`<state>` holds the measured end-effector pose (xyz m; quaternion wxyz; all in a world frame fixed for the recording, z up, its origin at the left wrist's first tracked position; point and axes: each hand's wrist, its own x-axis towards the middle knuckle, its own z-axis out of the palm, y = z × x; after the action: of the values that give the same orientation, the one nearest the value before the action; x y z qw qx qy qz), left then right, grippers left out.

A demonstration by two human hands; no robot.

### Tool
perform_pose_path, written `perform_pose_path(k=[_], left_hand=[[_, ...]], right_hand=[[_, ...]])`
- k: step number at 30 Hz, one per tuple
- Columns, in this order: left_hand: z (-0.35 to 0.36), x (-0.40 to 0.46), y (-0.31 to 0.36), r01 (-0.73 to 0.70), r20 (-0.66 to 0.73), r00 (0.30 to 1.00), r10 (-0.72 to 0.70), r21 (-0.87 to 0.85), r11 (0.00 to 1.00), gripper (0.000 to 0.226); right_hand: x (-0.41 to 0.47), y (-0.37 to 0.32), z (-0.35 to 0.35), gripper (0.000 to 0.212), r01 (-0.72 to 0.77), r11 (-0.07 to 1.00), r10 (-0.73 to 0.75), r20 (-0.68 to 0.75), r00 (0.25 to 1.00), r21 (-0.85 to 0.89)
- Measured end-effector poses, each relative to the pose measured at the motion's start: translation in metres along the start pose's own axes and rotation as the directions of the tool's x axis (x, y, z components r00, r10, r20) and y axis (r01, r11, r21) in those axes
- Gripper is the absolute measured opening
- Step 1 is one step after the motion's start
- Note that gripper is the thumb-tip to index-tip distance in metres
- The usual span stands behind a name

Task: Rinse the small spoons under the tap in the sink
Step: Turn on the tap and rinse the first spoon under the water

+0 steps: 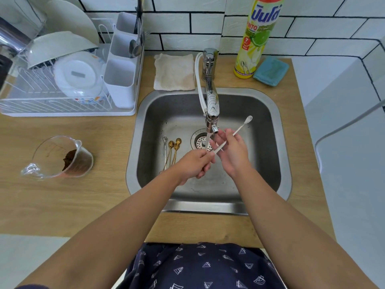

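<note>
A steel sink [268, 130] is set into the wooden counter, and its tap [212, 105] runs a thin stream onto the drain [199, 140]. A long white small spoon [239, 130] slants through the stream with its bowl up to the right. My right hand [231, 155] grips its middle. My left hand [194, 163] pinches its lower handle end. On the sink floor to the left lie several small spoons [171, 152], gold ones and a silver one.
A measuring cup [60, 157] with brown residue lies on the counter at left. A dish rack [68, 80] with bowls and a cutlery holder stands at back left. A cloth [175, 71], a dish soap bottle [258, 36] and a blue sponge [270, 70] sit behind the sink.
</note>
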<state>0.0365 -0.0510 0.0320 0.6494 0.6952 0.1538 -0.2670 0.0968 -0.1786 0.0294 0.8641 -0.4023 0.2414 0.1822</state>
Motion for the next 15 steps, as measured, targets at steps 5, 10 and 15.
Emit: perform_pose_path(k=[5,10,15], left_hand=[[0.009,-0.004,0.001,-0.002,0.006,1.0,0.002,-0.029,1.0,0.028],[-0.024,-0.004,-0.017,0.056,-0.045,0.998,-0.044,0.331,0.942,0.04],[-0.063,0.02,-0.056,0.294,-0.451,0.89,0.066,0.679,0.673,0.019]], right_hand=[[-0.004,0.008,0.004,0.016,-0.095,0.995,0.094,0.021,0.995,0.032],[-0.002,0.001,-0.008,0.022,-0.148,0.987,0.145,0.045,0.988,0.058],[-0.003,0.001,-0.017,0.031,-0.185,0.98,0.181,0.054,0.982,0.077]])
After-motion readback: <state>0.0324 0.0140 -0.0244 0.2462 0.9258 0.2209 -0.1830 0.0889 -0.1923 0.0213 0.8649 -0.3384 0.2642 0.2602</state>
